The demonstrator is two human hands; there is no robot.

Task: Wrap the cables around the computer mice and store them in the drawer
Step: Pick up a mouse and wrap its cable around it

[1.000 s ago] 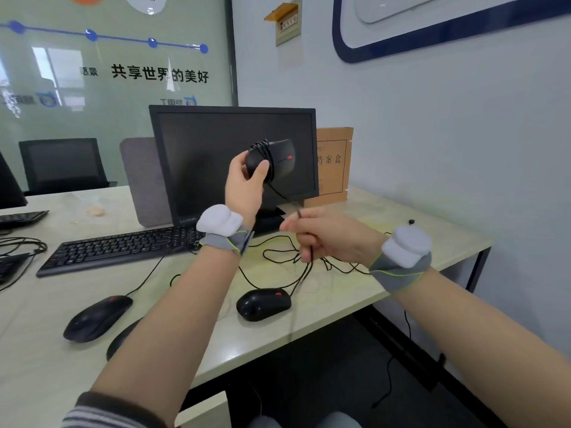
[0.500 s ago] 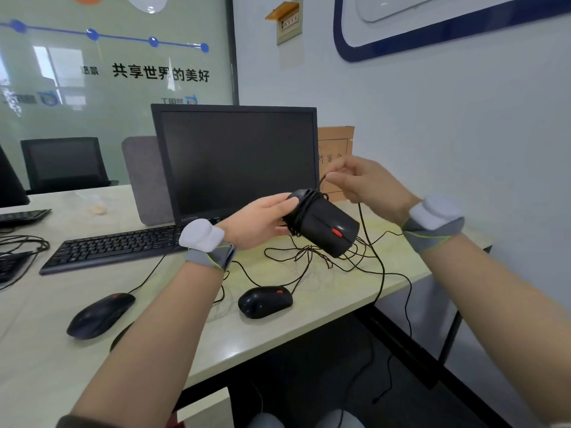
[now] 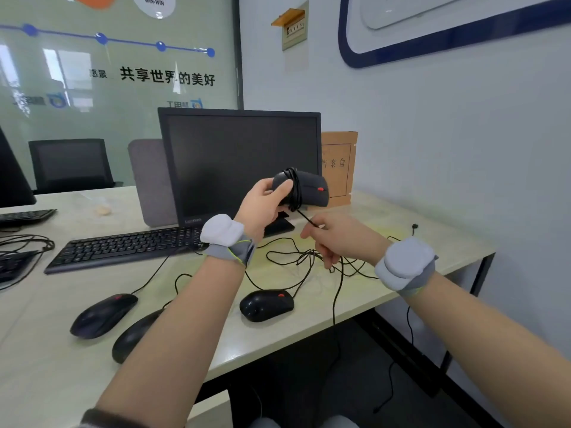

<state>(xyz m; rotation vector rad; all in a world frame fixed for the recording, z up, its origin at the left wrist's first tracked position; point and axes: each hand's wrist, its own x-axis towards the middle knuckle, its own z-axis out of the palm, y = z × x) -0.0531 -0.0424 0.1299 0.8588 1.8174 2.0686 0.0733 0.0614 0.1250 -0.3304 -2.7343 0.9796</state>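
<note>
My left hand (image 3: 262, 205) holds a black mouse (image 3: 309, 188) with a red wheel up in front of the monitor; several turns of its cable (image 3: 296, 189) circle its body. Just below and to the right, my right hand (image 3: 336, 239) pinches that cable, which runs taut up to the mouse and hangs down past the desk edge. Three more black mice lie on the desk: one (image 3: 267, 304) below my hands, one (image 3: 103, 315) at the left, one (image 3: 136, 335) partly hidden by my left forearm. No drawer is clearly visible.
A monitor (image 3: 241, 162) and keyboard (image 3: 123, 247) stand behind the hands. Loose cables (image 3: 293, 257) tangle on the desk (image 3: 432, 242) under my right hand. A brown file box (image 3: 338, 168) leans at the wall. More cables and a second keyboard (image 3: 24, 216) lie far left.
My left hand has lifted the mouse back up in front of the monitor. My right hand has dropped from above the mouse to below it, drawing the cable under.
</note>
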